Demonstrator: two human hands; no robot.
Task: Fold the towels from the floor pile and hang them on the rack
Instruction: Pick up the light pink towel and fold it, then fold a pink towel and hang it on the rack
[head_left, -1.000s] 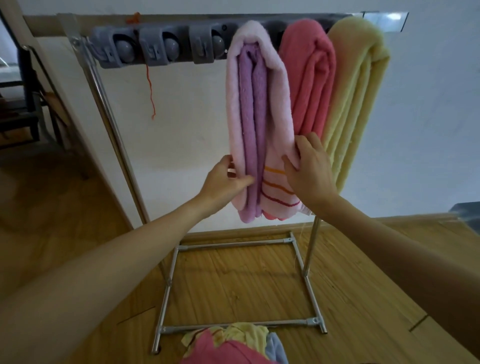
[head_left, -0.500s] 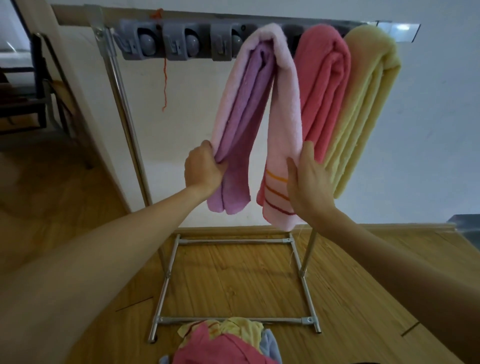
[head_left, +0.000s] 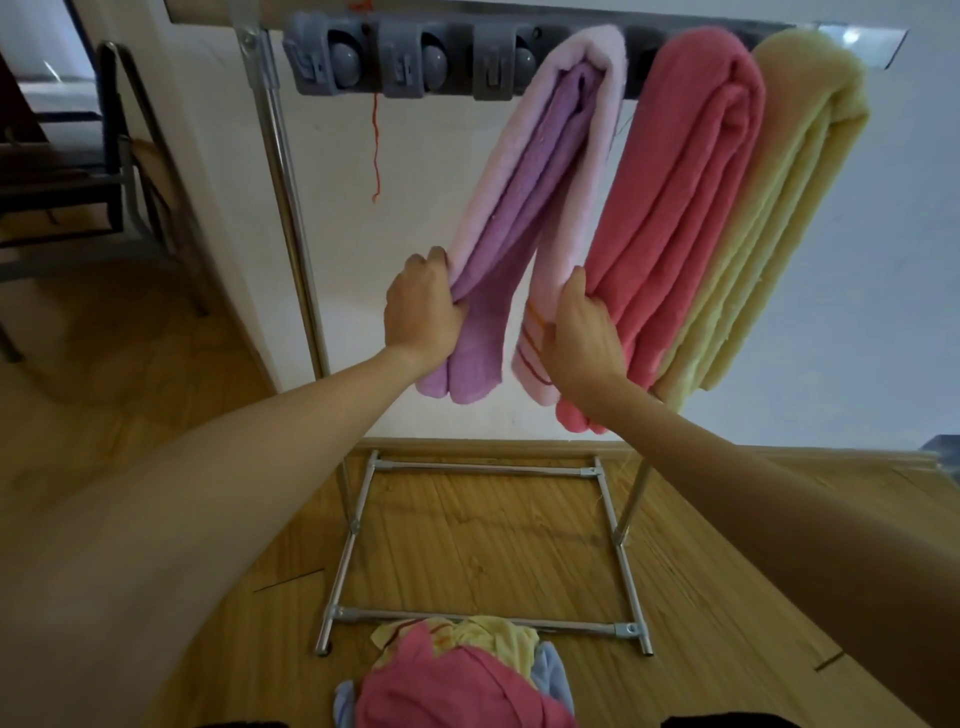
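While the pink-and-purple towel (head_left: 545, 171) straddles the rack (head_left: 571, 21), its long axis hanging downward, the left hand (head_left: 423, 317) clutches the purple half and the right hand (head_left: 579, 338) grips the striped half; the floor pile (head_left: 462, 670) lies directly below.

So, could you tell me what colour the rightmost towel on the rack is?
Pale yellow towel, head view.

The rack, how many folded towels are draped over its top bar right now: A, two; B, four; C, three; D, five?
C: three hang side by side on the rack, a pink and purple towel held by both hands, a coral towel, and a yellow towel.
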